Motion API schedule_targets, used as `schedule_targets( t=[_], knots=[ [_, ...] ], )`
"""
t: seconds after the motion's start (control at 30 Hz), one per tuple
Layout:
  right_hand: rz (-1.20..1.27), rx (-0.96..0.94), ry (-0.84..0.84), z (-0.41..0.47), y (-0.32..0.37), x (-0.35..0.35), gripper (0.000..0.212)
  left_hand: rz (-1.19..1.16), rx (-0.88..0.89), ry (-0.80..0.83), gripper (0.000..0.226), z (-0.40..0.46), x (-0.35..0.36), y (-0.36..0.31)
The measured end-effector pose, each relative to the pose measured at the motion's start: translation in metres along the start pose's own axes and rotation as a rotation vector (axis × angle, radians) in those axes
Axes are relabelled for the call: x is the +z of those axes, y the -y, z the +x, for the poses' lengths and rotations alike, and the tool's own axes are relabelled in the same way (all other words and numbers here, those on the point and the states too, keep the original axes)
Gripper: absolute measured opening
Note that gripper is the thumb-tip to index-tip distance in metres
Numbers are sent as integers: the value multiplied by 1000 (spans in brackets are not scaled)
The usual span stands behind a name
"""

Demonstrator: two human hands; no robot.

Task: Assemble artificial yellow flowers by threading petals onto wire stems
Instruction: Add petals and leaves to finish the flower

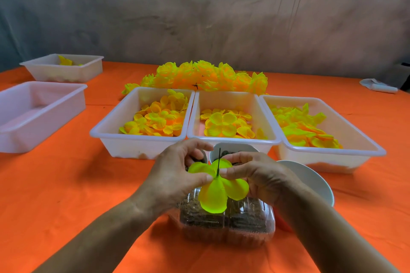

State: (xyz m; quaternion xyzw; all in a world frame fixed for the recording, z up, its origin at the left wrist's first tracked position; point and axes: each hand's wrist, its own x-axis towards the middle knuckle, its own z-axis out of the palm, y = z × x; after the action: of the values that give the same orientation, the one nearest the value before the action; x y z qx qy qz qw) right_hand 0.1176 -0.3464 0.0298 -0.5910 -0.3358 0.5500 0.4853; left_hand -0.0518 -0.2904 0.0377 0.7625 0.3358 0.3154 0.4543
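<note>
head view: my left hand (177, 175) and right hand (255, 173) both pinch the yellow-green fabric petal layer (218, 188) at its centre, where the thin dark wire stem (219, 162) pokes up between my fingertips, i judge to steady the threading.

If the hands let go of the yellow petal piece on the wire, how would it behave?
The petal piece looks thin and floppy; its lobes droop. Probably very light, since fingertips of the left hand and right hand pinch it. It may slide along the thin wire.
</note>
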Motion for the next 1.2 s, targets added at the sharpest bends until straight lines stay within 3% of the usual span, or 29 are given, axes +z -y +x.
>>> schedule_targets(
  t=[0.1, 0.17, 0.23, 0.33, 0.5, 0.57, 0.67, 0.77, 0.93, 1.2],
  knots=[
    [-8, 8, -1, 0, 0, -1, 55, 31, 126, 9, 24, -3, 4, -4],
    [-23, 18, -11, 0, 1, -3, 47, 47, 158, -11, 16, -3, 8, -3],
    [-86, 16, -16, 1, 5, -6, 33, 40, 177, -41, 15, -2, 10, 0],
    [-255, -9, -26, 3, 12, -9, 28, 80, 201, -85, 12, 0, 11, 6],
    [-472, -20, 49, 6, 28, -13, 18, 360, 373, -148, 18, -1, 10, 15],
    [-560, -96, -39, 14, 35, -21, 11, 394, 409, -142, 19, -1, 10, 16],
    [-602, -223, -365, 49, 39, -35, 6, 406, 420, -112, 18, 2, 10, 15],
    [-776, -222, -610, 92, 41, -44, 20, 421, 402, -64, 19, 5, 9, 13],
    [-1057, -51, -671, 136, 44, -42, 32, 397, 434, -50, 19, 8, 9, 16],
    [-906, 0, -732, 162, 38, -53, 15, 387, 455, -56, 26, 9, 9, 22]
  ],
)
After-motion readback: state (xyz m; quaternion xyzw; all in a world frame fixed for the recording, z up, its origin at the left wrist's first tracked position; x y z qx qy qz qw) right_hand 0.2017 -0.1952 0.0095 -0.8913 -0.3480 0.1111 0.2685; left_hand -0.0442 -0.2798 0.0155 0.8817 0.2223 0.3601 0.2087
